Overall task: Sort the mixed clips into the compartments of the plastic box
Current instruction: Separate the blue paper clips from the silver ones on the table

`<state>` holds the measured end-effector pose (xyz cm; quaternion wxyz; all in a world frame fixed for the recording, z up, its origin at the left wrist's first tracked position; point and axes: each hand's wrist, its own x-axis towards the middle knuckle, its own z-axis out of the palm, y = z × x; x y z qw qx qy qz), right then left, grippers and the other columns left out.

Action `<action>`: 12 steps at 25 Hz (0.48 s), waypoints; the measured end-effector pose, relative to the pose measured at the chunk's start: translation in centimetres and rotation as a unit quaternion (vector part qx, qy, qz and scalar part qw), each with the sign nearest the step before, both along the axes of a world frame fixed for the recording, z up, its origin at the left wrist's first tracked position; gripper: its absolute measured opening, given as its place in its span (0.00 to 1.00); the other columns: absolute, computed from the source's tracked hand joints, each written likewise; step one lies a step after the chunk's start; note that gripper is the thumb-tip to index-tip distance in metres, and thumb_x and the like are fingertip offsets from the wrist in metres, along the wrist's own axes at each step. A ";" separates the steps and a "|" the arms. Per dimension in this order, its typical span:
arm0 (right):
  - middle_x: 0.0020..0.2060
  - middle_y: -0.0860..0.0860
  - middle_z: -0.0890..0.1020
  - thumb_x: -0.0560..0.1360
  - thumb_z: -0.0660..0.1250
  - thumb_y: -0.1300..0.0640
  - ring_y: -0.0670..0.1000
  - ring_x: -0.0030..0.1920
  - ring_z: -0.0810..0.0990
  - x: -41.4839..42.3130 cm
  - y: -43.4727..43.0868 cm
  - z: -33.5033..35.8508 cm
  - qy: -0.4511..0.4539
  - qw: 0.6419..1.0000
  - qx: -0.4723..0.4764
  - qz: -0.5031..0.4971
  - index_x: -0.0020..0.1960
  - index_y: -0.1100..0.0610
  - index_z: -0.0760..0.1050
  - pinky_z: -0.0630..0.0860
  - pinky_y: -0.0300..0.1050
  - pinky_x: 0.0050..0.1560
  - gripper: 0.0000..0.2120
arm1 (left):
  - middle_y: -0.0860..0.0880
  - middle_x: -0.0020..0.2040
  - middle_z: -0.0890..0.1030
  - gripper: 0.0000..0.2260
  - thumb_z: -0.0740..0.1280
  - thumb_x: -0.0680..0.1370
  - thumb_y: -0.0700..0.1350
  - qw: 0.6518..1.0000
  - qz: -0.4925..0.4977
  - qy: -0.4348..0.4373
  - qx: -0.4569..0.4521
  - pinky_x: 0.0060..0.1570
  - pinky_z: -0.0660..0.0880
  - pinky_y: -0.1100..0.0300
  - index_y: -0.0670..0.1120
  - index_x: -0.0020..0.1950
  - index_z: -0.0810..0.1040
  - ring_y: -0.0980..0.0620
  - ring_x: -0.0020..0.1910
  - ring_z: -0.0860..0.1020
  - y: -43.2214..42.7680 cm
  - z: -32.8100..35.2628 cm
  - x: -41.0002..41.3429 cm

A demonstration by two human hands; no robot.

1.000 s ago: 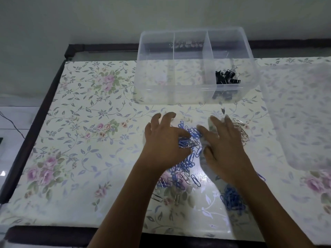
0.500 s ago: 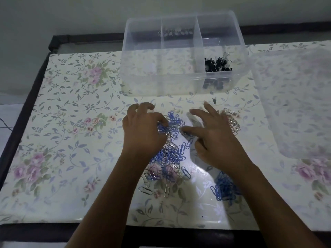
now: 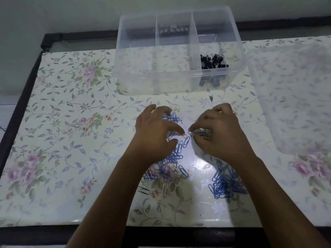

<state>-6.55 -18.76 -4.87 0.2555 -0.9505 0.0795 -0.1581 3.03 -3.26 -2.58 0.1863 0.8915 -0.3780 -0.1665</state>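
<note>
While among clips (image 3: pixel 177 154), two hands (image 3: pixel 155 135) (image 3: pixel 222 135)

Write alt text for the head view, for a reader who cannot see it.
Two hands work over a pile of blue and silver paper clips on a floral tabletop, the right hand pinching a bunch of silver clips, the left hand touching the pile. Beyond, a clear three-compartment box holds black binder clips in its right compartment.
</note>
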 end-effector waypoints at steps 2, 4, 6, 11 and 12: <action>0.30 0.45 0.81 0.63 0.69 0.57 0.50 0.42 0.65 -0.1 -0.1 0.6 0.028 0.999 0.039 0.019 0.39 0.52 0.84 0.68 0.46 0.37 0.07 | 0.50 0.70 0.66 0.13 0.68 0.70 0.47 1.000 0.024 -0.020 -0.003 0.69 0.51 0.47 0.56 0.53 0.81 0.44 0.73 0.53 0.3 0.0 0.2; 0.24 0.45 0.76 0.61 0.66 0.59 0.50 0.38 0.67 -0.2 0.1 1.1 0.056 0.995 0.069 0.045 0.37 0.52 0.84 0.68 0.45 0.33 0.09 | 0.50 0.71 0.65 0.17 0.64 0.68 0.49 0.999 0.023 -0.026 -0.002 0.69 0.51 0.48 0.56 0.56 0.80 0.43 0.74 0.52 0.5 0.0 0.2; 0.24 0.48 0.70 0.59 0.64 0.60 0.46 0.33 0.67 -0.2 0.5 1.2 0.089 0.989 0.104 0.061 0.36 0.52 0.84 0.67 0.42 0.31 0.12 | 0.51 0.72 0.63 0.17 0.65 0.70 0.49 1.000 0.013 -0.016 0.017 0.70 0.49 0.49 0.56 0.59 0.78 0.45 0.74 0.50 0.5 0.0 0.2; 0.28 0.40 0.73 0.60 0.63 0.62 0.40 0.35 0.69 -0.3 -1.0 1.6 0.071 0.991 0.116 0.014 0.40 0.51 0.84 0.63 0.24 0.36 0.14 | 0.50 0.70 0.65 0.16 0.69 0.69 0.49 1.000 0.018 -0.020 -0.012 0.69 0.52 0.49 0.54 0.57 0.78 0.45 0.73 0.54 0.6 0.0 0.4; 0.31 0.39 0.76 0.61 0.65 0.61 0.44 0.36 0.72 -0.5 -1.6 1.7 0.067 0.993 0.101 0.005 0.41 0.51 0.83 0.63 0.24 0.39 0.12 | 0.50 0.70 0.65 0.18 0.69 0.68 0.50 0.999 0.021 -0.018 -0.018 0.68 0.53 0.49 0.54 0.58 0.78 0.45 0.73 0.55 0.7 -0.1 0.5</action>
